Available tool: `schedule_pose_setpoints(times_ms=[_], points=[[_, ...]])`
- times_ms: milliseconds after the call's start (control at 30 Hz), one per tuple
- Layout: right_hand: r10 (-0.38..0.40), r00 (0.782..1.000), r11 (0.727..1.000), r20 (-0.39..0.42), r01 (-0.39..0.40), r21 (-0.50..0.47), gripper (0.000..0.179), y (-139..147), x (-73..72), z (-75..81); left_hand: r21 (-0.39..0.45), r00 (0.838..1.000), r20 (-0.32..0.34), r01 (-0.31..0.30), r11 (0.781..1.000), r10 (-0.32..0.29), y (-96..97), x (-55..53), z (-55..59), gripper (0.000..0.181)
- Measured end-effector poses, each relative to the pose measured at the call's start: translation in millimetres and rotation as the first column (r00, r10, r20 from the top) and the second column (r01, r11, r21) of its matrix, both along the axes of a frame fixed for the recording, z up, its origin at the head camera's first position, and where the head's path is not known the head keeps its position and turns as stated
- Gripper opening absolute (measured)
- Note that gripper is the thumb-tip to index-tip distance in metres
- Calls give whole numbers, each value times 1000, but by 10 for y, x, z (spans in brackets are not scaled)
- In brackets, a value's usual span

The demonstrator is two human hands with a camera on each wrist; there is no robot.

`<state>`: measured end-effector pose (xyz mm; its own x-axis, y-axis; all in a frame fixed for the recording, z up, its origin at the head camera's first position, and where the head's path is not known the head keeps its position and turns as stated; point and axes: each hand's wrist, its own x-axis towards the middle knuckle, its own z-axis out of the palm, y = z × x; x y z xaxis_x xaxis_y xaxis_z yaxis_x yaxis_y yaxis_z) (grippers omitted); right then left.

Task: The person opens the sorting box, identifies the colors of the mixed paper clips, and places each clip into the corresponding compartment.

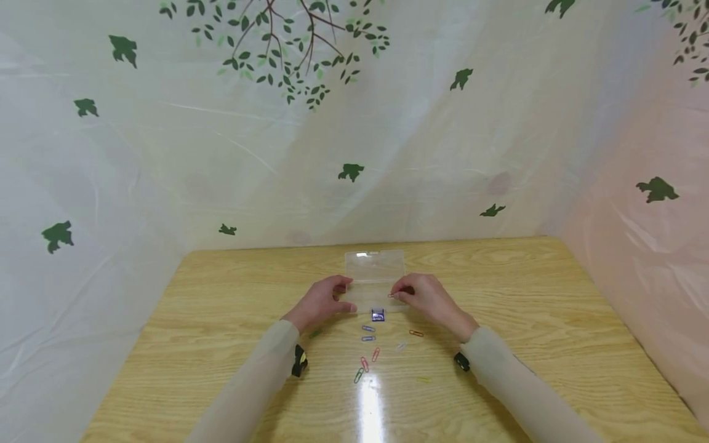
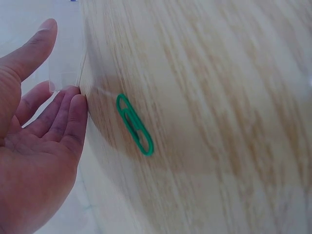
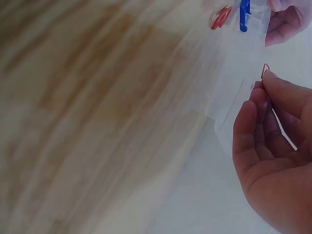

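Observation:
A clear plastic box (image 1: 362, 295) lies on the table with its transparent lid (image 1: 375, 266) raised at the back. My left hand (image 1: 327, 298) is at the box's left side, fingertips right at its edge and thumb spread apart from the fingers. Over the box's right part, my right hand (image 1: 428, 299) pinches a reddish paper clip (image 3: 265, 69) between thumb and fingertips, with a loop of it sticking out. A blue label (image 1: 378, 314) sits at the box's front edge. Near the left hand lies a green paper clip (image 2: 135, 125).
Several loose paper clips lie in front of the box: blue (image 1: 368, 338), pink (image 1: 376, 354), white (image 1: 401, 347), orange (image 1: 416, 333), yellow (image 1: 423, 379) and another green one (image 1: 359, 375). Pale curtains with leaf and bird prints enclose the wooden table (image 1: 232, 277).

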<state>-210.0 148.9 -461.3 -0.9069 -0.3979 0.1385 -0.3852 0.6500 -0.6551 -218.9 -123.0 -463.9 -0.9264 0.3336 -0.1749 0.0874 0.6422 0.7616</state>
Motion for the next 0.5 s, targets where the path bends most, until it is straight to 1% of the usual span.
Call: schedule_pose_setpoints(times_ms=[267,500], points=[[23,1000,999,-11,-23,36,4,-24,18,-1,0,1000,-19,7,1000,-7,-16,6,-17,65],[36,999,999,-18,-35,41,5,-26,36,-10,-4,999,-27,18,1000,-18,-19,14,-34,66]])
